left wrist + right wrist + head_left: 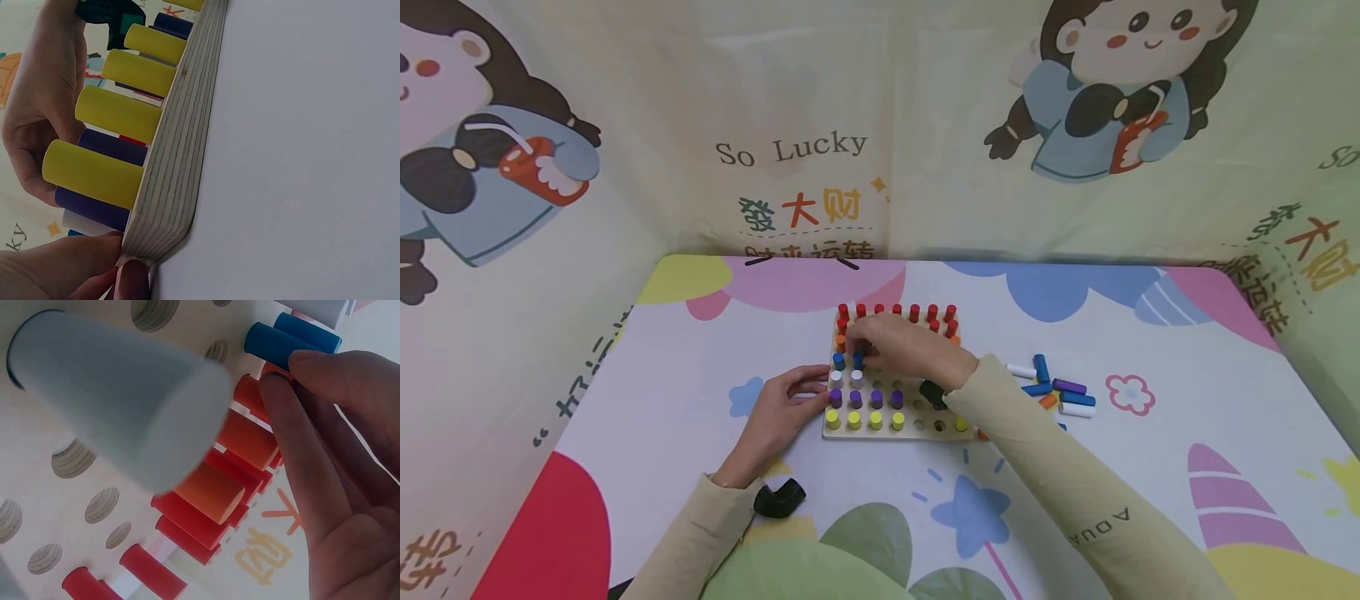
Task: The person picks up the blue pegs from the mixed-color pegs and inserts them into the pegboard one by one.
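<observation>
A wooden pegboard lies on the table, with rows of coloured pegs standing in its holes. My left hand holds the board at its left edge; in the left wrist view the thumb and a fingertip meet at its near corner. Over the board's left part reaches my right hand. Its thumb and index finger pinch a blue peg in the second column, beside another blue peg. White pegs, purple pegs and yellow pegs stand in the nearer rows. The right forearm hides part of the board.
Loose pegs, blue, white, purple and orange, lie right of the board, among them a purple peg and a white peg. Red pegs line the board's far edge. A printed cloth wall rises behind the table.
</observation>
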Demonstrator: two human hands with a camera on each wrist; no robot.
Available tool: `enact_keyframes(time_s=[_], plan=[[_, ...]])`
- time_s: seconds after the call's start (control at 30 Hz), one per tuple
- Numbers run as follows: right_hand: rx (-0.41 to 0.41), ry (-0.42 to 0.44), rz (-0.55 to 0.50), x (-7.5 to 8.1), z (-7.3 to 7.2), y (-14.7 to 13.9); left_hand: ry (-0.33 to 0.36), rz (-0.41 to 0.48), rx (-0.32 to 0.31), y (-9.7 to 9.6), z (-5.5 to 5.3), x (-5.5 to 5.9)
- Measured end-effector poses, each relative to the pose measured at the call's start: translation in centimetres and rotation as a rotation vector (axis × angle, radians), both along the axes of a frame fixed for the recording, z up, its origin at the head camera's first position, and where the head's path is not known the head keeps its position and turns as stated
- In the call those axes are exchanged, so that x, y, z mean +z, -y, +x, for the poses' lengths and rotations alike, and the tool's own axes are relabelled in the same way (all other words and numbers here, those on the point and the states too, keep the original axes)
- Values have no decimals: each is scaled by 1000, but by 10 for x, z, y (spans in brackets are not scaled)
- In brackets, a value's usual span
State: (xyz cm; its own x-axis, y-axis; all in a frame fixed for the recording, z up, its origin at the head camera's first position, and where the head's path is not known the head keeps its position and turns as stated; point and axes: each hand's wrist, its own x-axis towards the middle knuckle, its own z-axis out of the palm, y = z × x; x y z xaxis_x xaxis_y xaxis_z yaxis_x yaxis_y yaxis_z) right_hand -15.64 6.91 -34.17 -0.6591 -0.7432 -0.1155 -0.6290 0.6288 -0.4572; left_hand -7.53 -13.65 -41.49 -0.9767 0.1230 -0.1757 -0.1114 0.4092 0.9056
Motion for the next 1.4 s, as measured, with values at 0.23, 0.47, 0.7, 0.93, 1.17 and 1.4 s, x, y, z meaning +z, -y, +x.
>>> enact_keyframes(time_s=[0.23, 0.47, 0.7, 0.93, 1.17, 1.4], plan=[[-17, -2, -25, 2, 2, -2, 2, -11, 5, 0, 0, 0], [-25, -22, -46, 6, 6, -10, 7, -7, 7, 0, 0, 0], [-24, -49, -50, 12, 8, -17, 10, -18, 9, 0, -1, -1], [-32, -60, -65, 18, 13, -27, 10, -27, 11, 0, -1, 0], [-61, -61, -66, 22, 16, -37, 11, -25, 11, 0, -1, 0], [-78, -71, -78, 23, 17, -49, 20, -24, 14, 0, -1, -1]])
